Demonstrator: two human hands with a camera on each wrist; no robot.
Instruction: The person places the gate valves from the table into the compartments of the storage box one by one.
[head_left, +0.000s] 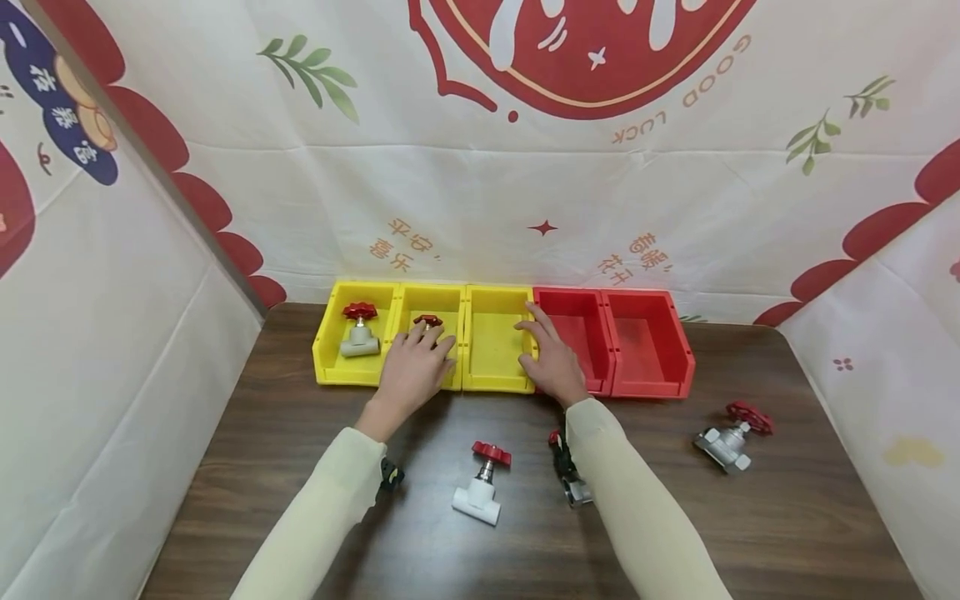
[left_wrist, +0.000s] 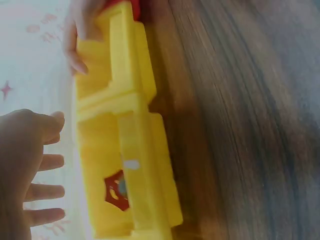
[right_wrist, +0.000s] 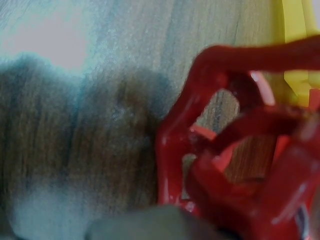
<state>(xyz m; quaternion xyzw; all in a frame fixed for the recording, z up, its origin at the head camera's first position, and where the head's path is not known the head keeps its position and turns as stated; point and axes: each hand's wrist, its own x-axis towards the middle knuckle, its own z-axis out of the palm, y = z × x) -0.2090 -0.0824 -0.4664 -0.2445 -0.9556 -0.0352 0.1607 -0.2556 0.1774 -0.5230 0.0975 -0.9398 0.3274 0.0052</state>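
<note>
My left hand [head_left: 416,362] is over the second yellow bin [head_left: 459,292], its fingers relaxed and holding nothing. In that bin lies a valve whose red handwheel [head_left: 427,320] shows past the fingertips; my hand hides its body. The left wrist view shows the same handwheel [left_wrist: 117,190] inside the bin, apart from my fingers. My right hand [head_left: 553,358] spreads its fingers over the right wall of the third yellow bin [head_left: 498,385], holding nothing. Below the right wrist is another valve [head_left: 572,475], partly covered by the sleeve; a red handwheel [right_wrist: 225,145] fills much of the right wrist view.
In the leftmost yellow bin [head_left: 324,367] stands a grey-white valve [head_left: 360,337] with a red handwheel. Two red bins [head_left: 651,388] continue the row rightward. A white tee valve [head_left: 480,492] and a metal valve [head_left: 731,442] lie on the wooden table [head_left: 795,517]. Printed cloth hangs behind.
</note>
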